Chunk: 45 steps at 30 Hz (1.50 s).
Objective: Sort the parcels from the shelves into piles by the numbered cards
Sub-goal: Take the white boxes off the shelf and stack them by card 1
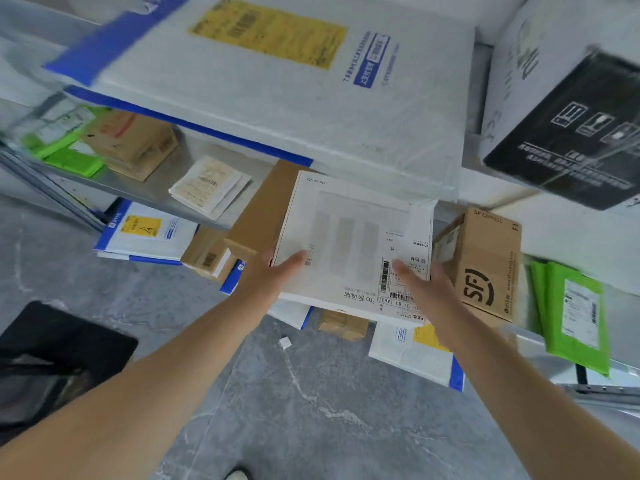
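On the far left of the shelf (145, 199) you have green mailers (71, 157) and a brown box (138, 143). Your left hand (273, 271) pinches the white box (349, 244) at its left edge, thumb on top. The box is tilted at the shelf's front edge, against a flat cardboard parcel (263, 209). Your right hand (433, 289) lies flat and spread on the box's label corner. Just right stands an SF Express carton (485, 265), then another green mailer (575, 313).
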Motion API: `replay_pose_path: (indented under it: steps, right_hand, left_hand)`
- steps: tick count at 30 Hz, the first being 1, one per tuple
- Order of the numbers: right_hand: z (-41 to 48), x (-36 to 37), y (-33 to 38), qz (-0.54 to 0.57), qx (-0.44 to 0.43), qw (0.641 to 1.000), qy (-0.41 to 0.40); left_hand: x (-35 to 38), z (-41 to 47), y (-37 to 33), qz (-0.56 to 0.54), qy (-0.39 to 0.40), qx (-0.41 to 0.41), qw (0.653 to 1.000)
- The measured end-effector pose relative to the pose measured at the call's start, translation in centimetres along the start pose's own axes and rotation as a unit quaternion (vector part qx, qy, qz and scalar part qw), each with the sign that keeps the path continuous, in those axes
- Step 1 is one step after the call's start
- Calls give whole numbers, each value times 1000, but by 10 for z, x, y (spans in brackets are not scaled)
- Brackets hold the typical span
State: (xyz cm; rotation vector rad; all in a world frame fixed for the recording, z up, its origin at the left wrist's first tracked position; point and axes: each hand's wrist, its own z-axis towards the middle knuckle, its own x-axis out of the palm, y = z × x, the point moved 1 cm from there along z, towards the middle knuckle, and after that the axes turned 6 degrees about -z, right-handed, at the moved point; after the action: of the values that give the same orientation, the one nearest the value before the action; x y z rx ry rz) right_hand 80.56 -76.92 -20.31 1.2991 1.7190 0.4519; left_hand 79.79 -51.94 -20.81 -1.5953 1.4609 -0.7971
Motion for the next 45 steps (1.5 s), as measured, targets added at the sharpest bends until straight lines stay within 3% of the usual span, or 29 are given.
replay_pose_path:
  steps: [6, 14, 23, 27, 31, 39, 45]
  right_hand:
    - [-75, -2, 12, -49, -35, 997, 45]
    - [-227, 10, 37, -42, -89, 986, 131]
    - [-389, 47, 88, -71, -210, 944, 246]
    - [-451, 84, 130, -19, -206, 935, 289]
    - [-518, 129, 161, -17, -256, 907, 335]
    - [-673, 241, 190, -38, -326, 834, 445]
    - [-778, 327, 193, -49, -344, 782, 518]
  left_hand:
    - [-37, -81, -21, -1, -13, 9, 1000]
    - [-104, -257, -38, -24, -132, 22, 991]
    - [-193, -449, -56, -102, -256, 71, 959]
    - [-242, -519, -64, -133, -324, 100, 931]
    - [-290, -586, -54, -171, -399, 113, 894]
    - [-402, -722, -28, -234, -506, 136, 819]
    - [-478, -813, -6, -218, -586, 146, 766]
